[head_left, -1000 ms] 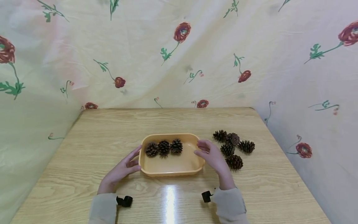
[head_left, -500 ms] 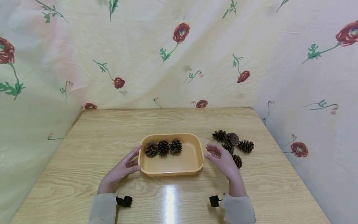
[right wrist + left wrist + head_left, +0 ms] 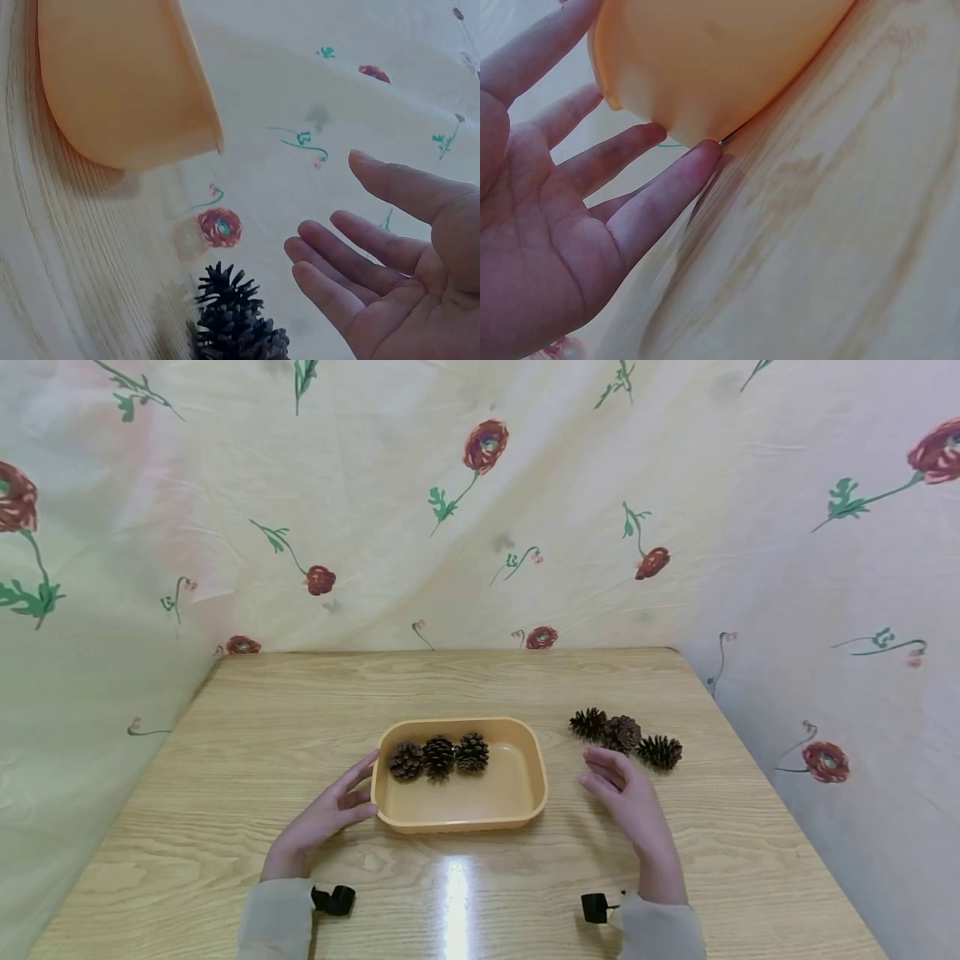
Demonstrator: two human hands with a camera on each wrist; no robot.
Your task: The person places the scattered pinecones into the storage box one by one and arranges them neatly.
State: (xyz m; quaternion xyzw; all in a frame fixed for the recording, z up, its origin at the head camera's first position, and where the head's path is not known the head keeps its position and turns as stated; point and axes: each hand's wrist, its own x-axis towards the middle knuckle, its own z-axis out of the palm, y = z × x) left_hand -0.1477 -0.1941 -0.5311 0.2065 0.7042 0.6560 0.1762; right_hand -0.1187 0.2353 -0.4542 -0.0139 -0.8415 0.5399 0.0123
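Note:
A shallow yellow-orange plastic basket (image 3: 457,822) sits mid-table with three pine cones, the middle one (image 3: 438,756) among them, in a row along its far side. My left hand (image 3: 330,814) lies against the basket's left end, fingers spread and fingertips at its wall; the left wrist view shows the palm and the basket wall (image 3: 705,67). To the right of the basket, my right hand (image 3: 622,793) hovers with relaxed fingers and holds nothing. Just beyond it lie loose pine cones (image 3: 621,733), some hidden behind the hand. One pine cone (image 3: 236,322) shows low in the right wrist view.
The wooden table (image 3: 300,693) ends at the back against a flower-printed cloth (image 3: 375,527), which also rises on both sides. Another pine cone (image 3: 660,752) lies to the right of the group. Light glares off the table in front of the basket.
My right hand has moved from the basket's right end rightward to the loose pine cones, now covering the nearer ones. The left hand and the basket have stayed in place.

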